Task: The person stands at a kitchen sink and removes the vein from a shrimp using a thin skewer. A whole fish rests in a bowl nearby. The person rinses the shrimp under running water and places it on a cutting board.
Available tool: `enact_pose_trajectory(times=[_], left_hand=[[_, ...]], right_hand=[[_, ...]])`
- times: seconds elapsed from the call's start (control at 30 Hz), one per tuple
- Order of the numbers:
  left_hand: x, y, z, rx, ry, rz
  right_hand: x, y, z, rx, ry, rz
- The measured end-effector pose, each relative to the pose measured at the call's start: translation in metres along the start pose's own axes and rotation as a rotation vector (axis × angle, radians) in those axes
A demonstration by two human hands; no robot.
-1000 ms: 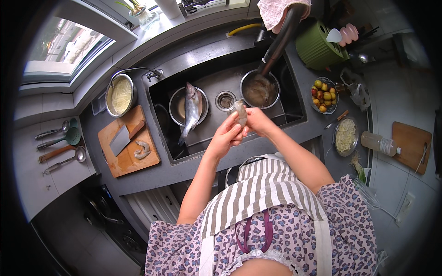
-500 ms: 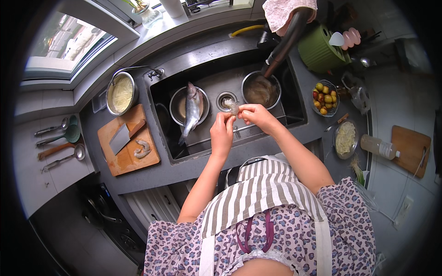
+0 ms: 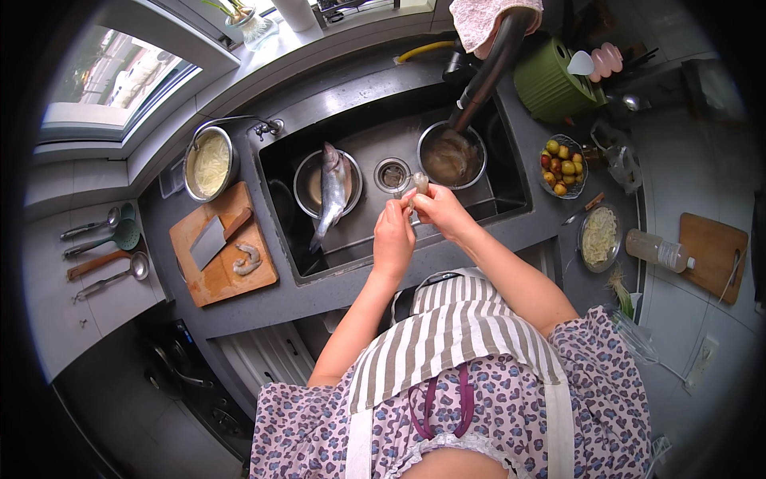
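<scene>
My left hand [image 3: 394, 231] and my right hand [image 3: 440, 211] meet over the front of the sink [image 3: 379, 136], fingers closed on a grey raw shrimp [image 3: 419, 184]. The drain [image 3: 392, 174] is just behind them. A whole silvery fish [image 3: 333, 191] lies across a steel bowl [image 3: 306, 191] on the sink's left. On the right, another steel bowl [image 3: 482, 148] holds murky water with greyish shrimp, beneath the dark tap [image 3: 479, 88]. Two shrimp [image 3: 247, 259] lie on a wooden board [image 3: 191, 291] left of the sink, beside a cleaver [image 3: 209, 239].
A pot of pale strips [image 3: 209, 164] stands at the back left; ladles [image 3: 137, 266] lie farther left. A fruit bowl [image 3: 562, 169], plate of shreds [image 3: 598, 235], knife [image 3: 586, 206], bottle [image 3: 654, 249], second board [image 3: 714, 255] and green canister [image 3: 550, 80] sit on the right.
Both hands stay together on the shrimp. They shifted down and leftward, then slightly rightward again, with the fingers now turned differently around it. The fish, bowls and board are unmoved.
</scene>
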State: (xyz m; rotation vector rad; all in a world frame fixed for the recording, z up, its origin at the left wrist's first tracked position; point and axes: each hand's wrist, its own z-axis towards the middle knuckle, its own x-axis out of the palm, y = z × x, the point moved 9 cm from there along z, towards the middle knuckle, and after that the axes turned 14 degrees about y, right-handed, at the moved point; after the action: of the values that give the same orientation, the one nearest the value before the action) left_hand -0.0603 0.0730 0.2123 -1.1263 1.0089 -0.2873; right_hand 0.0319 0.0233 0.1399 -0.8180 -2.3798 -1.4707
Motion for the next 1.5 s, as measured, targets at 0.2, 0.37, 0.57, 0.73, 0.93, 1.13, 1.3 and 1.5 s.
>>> enact_pose_trajectory(times=[0.2,0.37,0.57,0.73,0.93,1.13,1.3,1.5], left_hand=[[0.017,0.04,-0.005,-0.381,0.131,-0.768],[0.031,0.043,-0.006,-0.497,0.28,-1.38],[0.055,0.021,-0.018,-0.579,0.522,-1.79],[0.047,0.013,-0.01,-0.451,0.337,-1.526],[0.011,0.026,0.0,-0.247,0.136,-0.442],[-0.005,-0.003,0.0,0.036,-0.011,0.202],[-0.006,-0.012,-0.003,0.122,-0.031,0.312],[-0.008,-0.016,-0.006,0.167,-0.054,0.311]], right_hand=[[-0.002,-0.005,0.0,-0.033,0.107,0.072],[-0.003,-0.006,-0.001,-0.096,0.191,0.079],[-0.001,-0.002,0.006,-0.073,0.138,-0.123],[-0.028,-0.023,0.017,0.095,0.028,-0.803],[-0.013,0.008,0.005,-0.354,0.044,-1.059],[-0.007,-0.016,-0.002,0.147,0.139,-0.112],[0.002,-0.013,-0.003,0.114,0.132,0.252],[0.009,-0.008,-0.005,0.138,0.126,0.312]])
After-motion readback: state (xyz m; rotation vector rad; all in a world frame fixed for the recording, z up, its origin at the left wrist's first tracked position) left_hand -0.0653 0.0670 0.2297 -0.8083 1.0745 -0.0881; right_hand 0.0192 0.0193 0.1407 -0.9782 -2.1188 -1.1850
